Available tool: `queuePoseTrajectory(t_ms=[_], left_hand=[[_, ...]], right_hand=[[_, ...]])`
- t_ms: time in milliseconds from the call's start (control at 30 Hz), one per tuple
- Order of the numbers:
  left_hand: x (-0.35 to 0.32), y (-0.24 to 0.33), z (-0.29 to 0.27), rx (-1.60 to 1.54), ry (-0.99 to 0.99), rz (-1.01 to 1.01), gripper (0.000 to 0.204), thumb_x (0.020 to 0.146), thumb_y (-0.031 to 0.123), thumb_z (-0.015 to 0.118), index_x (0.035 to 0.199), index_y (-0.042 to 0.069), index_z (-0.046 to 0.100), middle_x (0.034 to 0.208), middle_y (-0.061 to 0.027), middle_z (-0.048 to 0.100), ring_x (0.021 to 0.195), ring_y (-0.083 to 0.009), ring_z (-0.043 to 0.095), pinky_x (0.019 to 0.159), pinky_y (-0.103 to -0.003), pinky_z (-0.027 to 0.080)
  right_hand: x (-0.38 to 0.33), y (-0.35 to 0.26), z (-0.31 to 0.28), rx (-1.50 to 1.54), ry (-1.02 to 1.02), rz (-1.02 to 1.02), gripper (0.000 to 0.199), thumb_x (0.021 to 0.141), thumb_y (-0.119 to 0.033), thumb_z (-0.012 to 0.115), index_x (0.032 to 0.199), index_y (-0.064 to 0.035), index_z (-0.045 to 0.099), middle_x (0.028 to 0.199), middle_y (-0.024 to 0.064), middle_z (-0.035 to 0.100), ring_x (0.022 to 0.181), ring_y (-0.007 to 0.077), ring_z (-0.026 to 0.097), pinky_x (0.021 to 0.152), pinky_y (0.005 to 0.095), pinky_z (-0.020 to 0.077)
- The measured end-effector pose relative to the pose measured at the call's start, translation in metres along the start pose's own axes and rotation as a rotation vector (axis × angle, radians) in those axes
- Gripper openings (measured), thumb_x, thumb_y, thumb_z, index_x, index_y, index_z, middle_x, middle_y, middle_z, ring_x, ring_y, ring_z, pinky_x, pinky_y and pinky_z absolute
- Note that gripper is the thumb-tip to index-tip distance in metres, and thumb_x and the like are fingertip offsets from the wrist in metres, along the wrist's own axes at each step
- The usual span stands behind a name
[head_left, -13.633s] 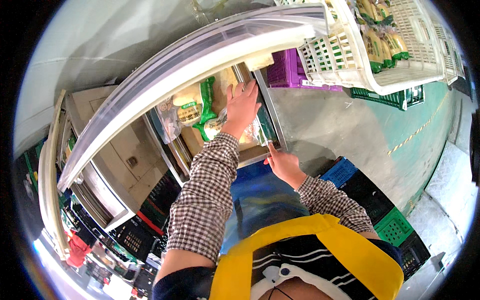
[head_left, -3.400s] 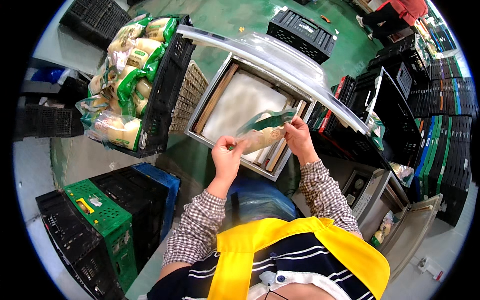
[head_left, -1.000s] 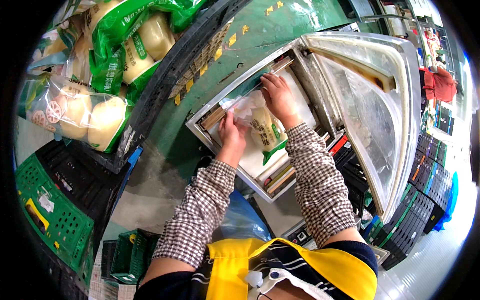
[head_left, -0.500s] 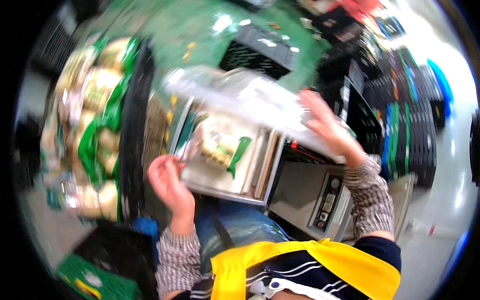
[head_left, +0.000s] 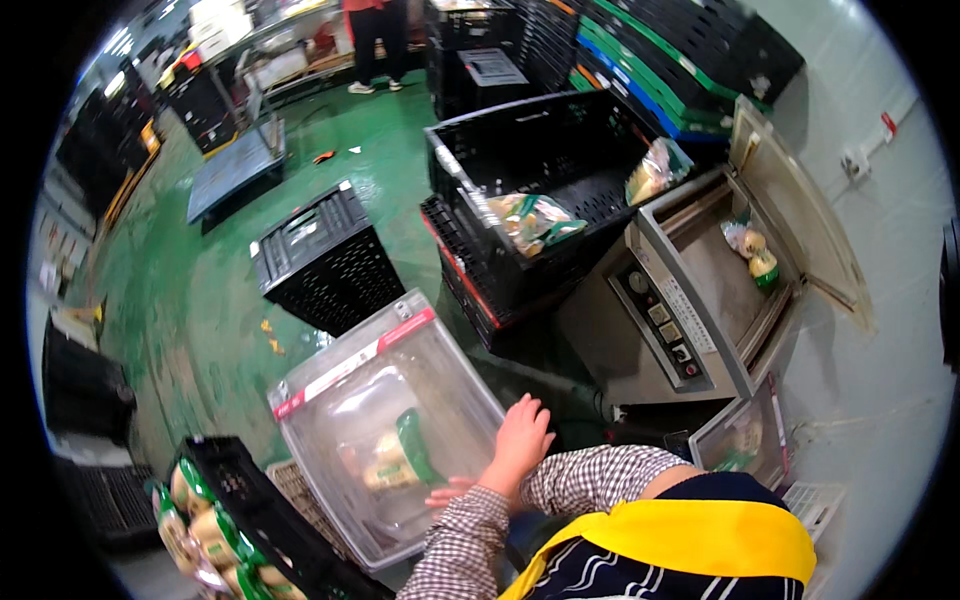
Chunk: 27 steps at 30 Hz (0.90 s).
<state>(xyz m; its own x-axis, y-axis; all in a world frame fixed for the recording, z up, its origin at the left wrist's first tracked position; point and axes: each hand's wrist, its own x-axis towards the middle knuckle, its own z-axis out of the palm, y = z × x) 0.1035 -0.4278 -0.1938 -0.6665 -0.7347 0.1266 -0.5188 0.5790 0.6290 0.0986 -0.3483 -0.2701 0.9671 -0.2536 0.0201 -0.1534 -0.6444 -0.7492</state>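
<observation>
A clear, domed lid with a red and white strip lies down over a metal chamber, which looks like a vacuum sealer. Through it shows a bag of pale pieces with a green end. My forearms cross in front. My left hand is at the lid's right edge, fingers stretched out and holding nothing. Only the fingers of my right hand show, poking out beneath my left wrist. They lie extended over the lid's lower right part; the rest of that hand is hidden.
On the right, a second sealing machine has its lid raised and a bag inside. A black crate holds bags; another crate stands on the green floor. A crate of bagged produce is lower left. A person stands far off.
The lid, raised and blurred earlier, is now down over the bag. My right hand has come from the right to below my left wrist. The view has swung rightward.
</observation>
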Motion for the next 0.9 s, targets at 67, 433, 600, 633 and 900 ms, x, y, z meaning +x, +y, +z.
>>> queuePoseTrajectory(t_ms=[67,433,600,633,900], left_hand=[[-0.002,-0.017,0.033,0.118,-0.165,0.033,0.039,0.068,0.023,0.067,0.101,0.004,0.056,0.116,-0.0154,0.050,0.117,-0.0324,0.040,0.098,-0.042,0.033],[0.016,-0.025,0.066,0.247,-0.202,-0.123,0.037,0.073,0.040,0.060,0.072,0.003,0.061,0.080,-0.0115,0.059,0.086,-0.0256,0.054,0.087,-0.039,0.036],[0.012,-0.030,0.071,0.242,-0.174,-0.151,0.028,0.070,0.033,0.062,0.065,0.006,0.057,0.073,-0.0098,0.056,0.080,-0.0250,0.054,0.082,-0.037,0.039],[0.014,-0.029,0.071,0.236,-0.139,-0.137,0.027,0.069,0.032,0.062,0.065,0.006,0.057,0.072,-0.0094,0.056,0.079,-0.0246,0.054,0.080,-0.037,0.039],[0.015,-0.023,0.067,0.273,-0.161,-0.161,0.025,0.068,0.032,0.061,0.063,0.007,0.059,0.071,-0.0082,0.057,0.079,-0.0239,0.054,0.081,-0.037,0.039]], right_hand=[[-0.009,0.020,0.019,-0.013,0.008,0.000,0.053,0.086,-0.038,0.041,0.132,-0.0139,0.029,0.137,0.0105,0.028,0.127,0.0220,0.023,0.103,0.0401,0.0167],[-0.034,0.063,0.031,0.094,0.128,-0.067,0.042,0.083,-0.033,0.044,0.119,-0.0107,0.042,0.125,0.0122,0.042,0.115,0.0236,0.039,0.094,0.0393,0.0297],[-0.040,0.057,0.036,0.111,0.124,-0.127,0.038,0.082,-0.030,0.045,0.113,-0.0092,0.048,0.119,0.0129,0.048,0.109,0.0243,0.046,0.089,0.0390,0.0356],[-0.042,0.058,0.035,0.109,0.118,-0.131,0.037,0.082,-0.029,0.045,0.112,-0.0089,0.049,0.118,0.0131,0.050,0.108,0.0244,0.048,0.088,0.0389,0.0368],[-0.120,0.026,0.006,0.086,0.259,0.024,0.014,0.072,-0.015,0.053,0.080,-0.0058,0.060,0.083,0.0118,0.061,0.071,0.0306,0.060,0.060,0.0414,0.0462]])
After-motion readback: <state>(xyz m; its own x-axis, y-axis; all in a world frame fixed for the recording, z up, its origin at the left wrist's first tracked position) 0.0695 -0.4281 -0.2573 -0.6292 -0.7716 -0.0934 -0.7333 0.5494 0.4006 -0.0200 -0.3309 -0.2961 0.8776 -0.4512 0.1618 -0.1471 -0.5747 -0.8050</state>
